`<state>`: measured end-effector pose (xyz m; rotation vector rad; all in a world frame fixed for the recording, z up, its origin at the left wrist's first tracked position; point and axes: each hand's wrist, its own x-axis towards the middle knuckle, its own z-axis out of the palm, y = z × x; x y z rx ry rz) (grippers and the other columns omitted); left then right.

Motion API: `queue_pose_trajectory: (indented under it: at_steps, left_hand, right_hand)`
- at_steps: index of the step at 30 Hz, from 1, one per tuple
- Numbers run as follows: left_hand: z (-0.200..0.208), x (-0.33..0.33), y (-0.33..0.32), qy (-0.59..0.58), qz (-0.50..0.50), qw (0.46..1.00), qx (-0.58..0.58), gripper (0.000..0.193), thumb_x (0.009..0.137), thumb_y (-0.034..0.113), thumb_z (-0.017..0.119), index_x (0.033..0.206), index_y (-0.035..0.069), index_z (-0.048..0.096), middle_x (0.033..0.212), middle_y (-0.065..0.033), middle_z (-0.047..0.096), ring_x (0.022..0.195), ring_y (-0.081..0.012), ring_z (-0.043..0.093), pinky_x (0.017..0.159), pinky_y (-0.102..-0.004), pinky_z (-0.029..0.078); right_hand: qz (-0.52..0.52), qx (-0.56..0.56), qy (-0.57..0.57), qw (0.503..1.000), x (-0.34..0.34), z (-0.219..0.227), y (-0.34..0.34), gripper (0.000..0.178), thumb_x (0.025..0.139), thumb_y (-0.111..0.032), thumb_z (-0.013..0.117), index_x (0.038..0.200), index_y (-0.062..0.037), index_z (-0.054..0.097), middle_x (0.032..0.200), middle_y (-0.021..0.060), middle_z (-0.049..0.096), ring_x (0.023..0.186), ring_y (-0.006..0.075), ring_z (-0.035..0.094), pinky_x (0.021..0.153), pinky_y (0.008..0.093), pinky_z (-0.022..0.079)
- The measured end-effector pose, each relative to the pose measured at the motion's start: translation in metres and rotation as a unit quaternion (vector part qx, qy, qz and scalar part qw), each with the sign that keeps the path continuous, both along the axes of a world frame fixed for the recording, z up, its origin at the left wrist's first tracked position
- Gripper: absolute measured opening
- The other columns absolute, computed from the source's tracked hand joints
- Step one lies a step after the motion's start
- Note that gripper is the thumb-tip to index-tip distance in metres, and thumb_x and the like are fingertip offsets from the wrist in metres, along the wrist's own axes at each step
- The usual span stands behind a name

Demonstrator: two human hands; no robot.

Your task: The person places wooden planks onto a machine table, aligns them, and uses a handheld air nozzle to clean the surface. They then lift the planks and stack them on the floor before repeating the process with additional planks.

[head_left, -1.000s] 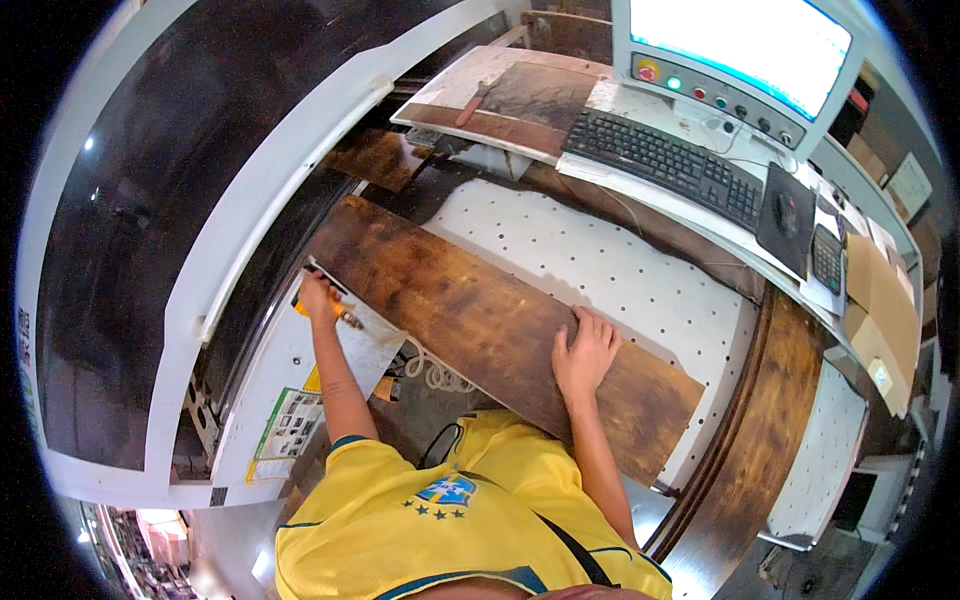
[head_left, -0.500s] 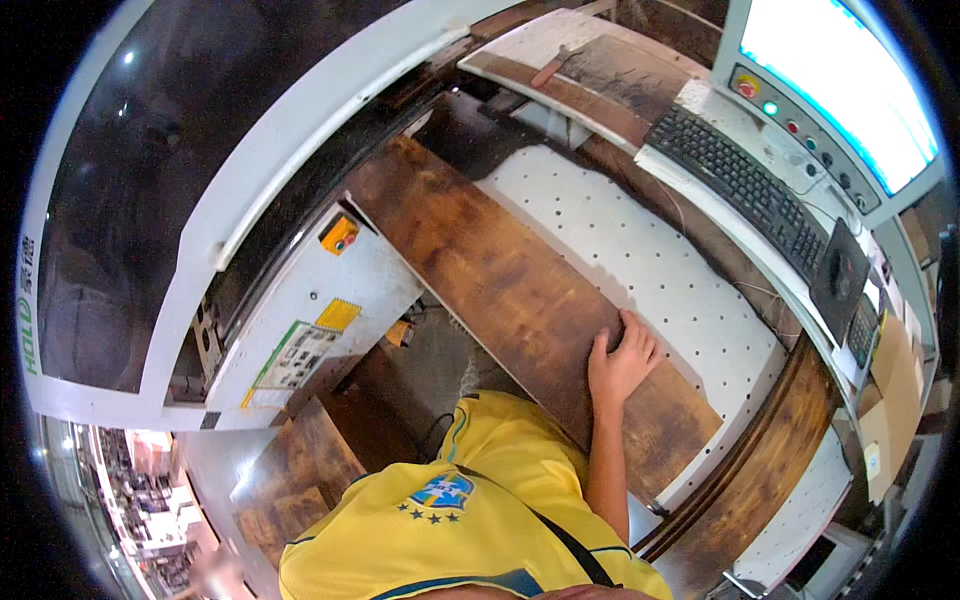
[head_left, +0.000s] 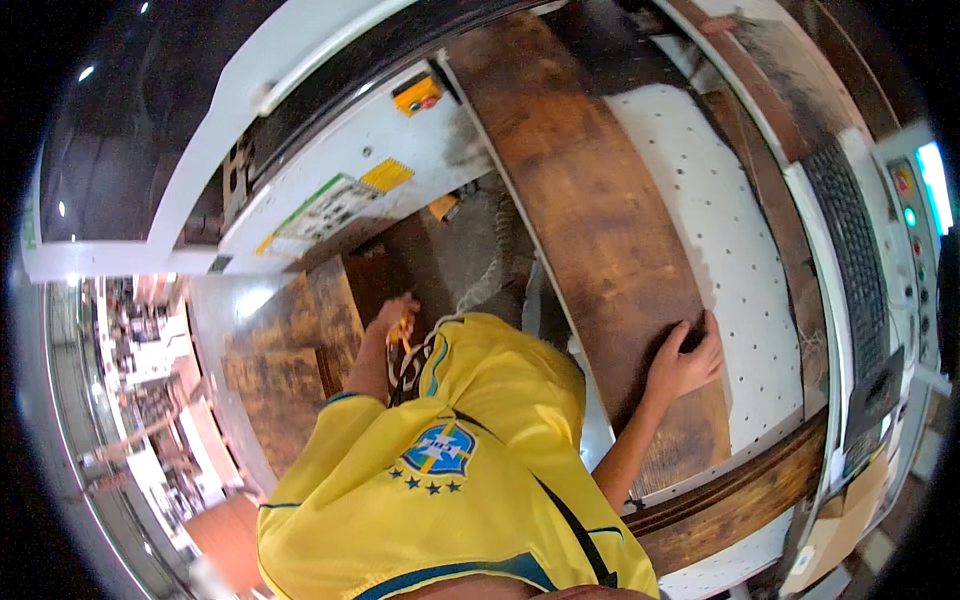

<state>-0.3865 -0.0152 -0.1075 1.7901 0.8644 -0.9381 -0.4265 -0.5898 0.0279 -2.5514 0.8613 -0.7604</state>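
A long brown wood-grain board (head_left: 570, 170) lies along the white perforated machine table in front of me. Spread across its right edge, my right hand (head_left: 686, 362) rests with thumb and forefinger apart. Down by my left side, my left hand (head_left: 392, 318) is closed around an orange air gun (head_left: 403, 330). A pale coiled hose (head_left: 490, 270) runs down near that hand; where it joins the air gun is hard to make out.
The white table (head_left: 745, 270) has rows of small holes. Stacked wood-grain boards (head_left: 290, 385) lie at left. On the right are a keyboard (head_left: 848, 255), a mouse pad and a button panel (head_left: 912, 230). A machine housing (head_left: 240, 110) with an orange switch box (head_left: 415, 95) stands at upper left.
My view has turned, so the board stands more upright in it. My left hand has come into sight with the air gun. My right hand remains at the board's edge.
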Motion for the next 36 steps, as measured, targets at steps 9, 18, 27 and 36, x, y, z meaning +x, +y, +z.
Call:
queue_pose_trajectory:
  at_steps: [9, 18, 27, 36]
  left_hand:
    - [-0.004, -0.065, 0.11, -0.187, 0.689, 0.691, 0.117, 0.042, 0.112, 0.037, 0.042, 0.117, -0.001, 0.06, 0.076, -0.0099, 0.058, 0.061, -0.0244, 0.059, 0.055, -0.0411, 0.052]
    - [-0.156, -0.183, 0.143, 0.14, 0.485, 0.86, -0.079, 0.033, 0.107, 0.027, 0.045, 0.094, 0.001, 0.062, 0.089, -0.0169, 0.064, 0.068, -0.0288, 0.063, 0.064, -0.0418, 0.058]
    - [-0.124, 0.053, 0.014, -0.011, 0.24, 0.966, -0.099, 0.047, 0.111, 0.045, 0.048, 0.109, 0.001, 0.065, 0.074, -0.0141, 0.068, 0.061, -0.0237, 0.067, 0.052, -0.0396, 0.053]
    - [0.011, 0.287, -0.03, -0.345, 0.016, 0.924, -0.161, 0.049, 0.11, 0.046, 0.052, 0.108, 0.0, 0.07, 0.07, -0.0052, 0.067, 0.062, -0.013, 0.067, 0.059, -0.0291, 0.055]
  right_hand:
    - [-0.017, 0.02, 0.024, 0.999, 0.004, 0.007, -0.001, 0.039, 0.102, -0.035, 0.067, 0.128, -0.0071, 0.072, 0.128, 0.0116, 0.072, 0.119, 0.0339, 0.063, 0.108, 0.0477, 0.043]
    - [-0.038, 0.038, 0.0, 0.999, 0.005, 0.003, -0.008, 0.037, 0.103, -0.03, 0.066, 0.117, 0.0039, 0.071, 0.114, 0.0209, 0.074, 0.104, 0.0363, 0.07, 0.094, 0.0483, 0.055]
    - [-0.085, -0.031, 0.102, 0.991, 0.015, -0.006, -0.018, 0.046, 0.106, -0.04, 0.057, 0.123, -0.0003, 0.072, 0.117, 0.0225, 0.073, 0.11, 0.0408, 0.068, 0.093, 0.0506, 0.054]
    - [-0.164, -0.038, 0.038, 0.985, 0.012, -0.012, -0.011, 0.037, 0.103, -0.031, 0.063, 0.113, 0.0025, 0.074, 0.108, 0.0242, 0.073, 0.106, 0.0409, 0.067, 0.095, 0.0511, 0.051]
